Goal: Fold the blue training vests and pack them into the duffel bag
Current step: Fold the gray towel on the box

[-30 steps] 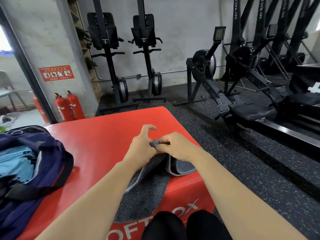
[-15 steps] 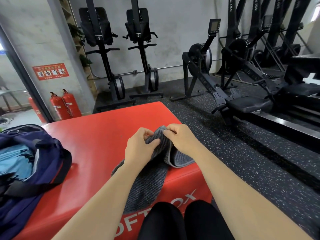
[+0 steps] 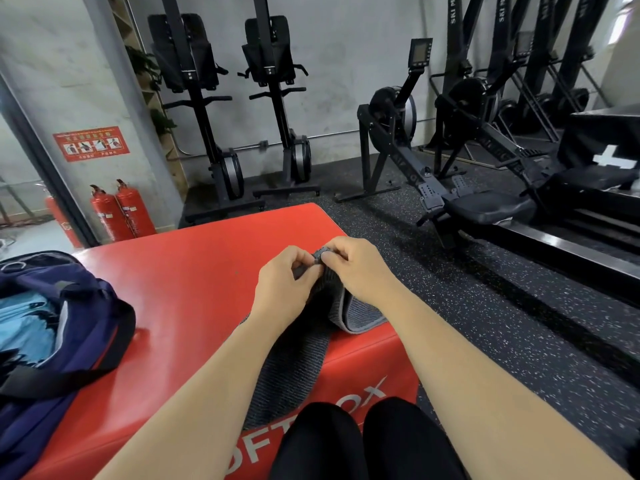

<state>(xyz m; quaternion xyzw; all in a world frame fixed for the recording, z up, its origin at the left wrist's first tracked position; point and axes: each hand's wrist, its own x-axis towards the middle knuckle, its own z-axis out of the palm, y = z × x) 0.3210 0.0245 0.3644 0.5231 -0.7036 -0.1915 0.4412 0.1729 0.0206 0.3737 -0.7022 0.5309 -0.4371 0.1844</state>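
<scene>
1. Both hands meet at one spot: our left hand (image 3: 284, 282) and right hand (image 3: 353, 268) each pinch the bunched top corner of a grey cloth (image 3: 287, 368) between thumb and fingertips, the two hands almost touching.
2. That cloth lies on the near right part of the red soft box (image 3: 194, 271). Its lower end hangs over the front edge toward our knees, and a folded flap lies to the right.
3. We judge it grey and ribbed rather than blue, so we cannot say it is one of the vests.
4. Our duffel bag (image 3: 86, 327) sits open on the box's left side, well apart from the hands, with light blue fabric (image 3: 27, 327) showing inside, probably vests already packed.
5. Risk: the grip is small. If either pinch slips, the hanging weight could drag the cloth over the edge to the floor (image 3: 485, 323).
6. Risk: with the corners bunched together, the fold may come out skewed.
7. Risk: the carry across to the bag could shake the layers loose, and the black strap (image 3: 62, 372) lying over the bag's near side might snag them.
</scene>
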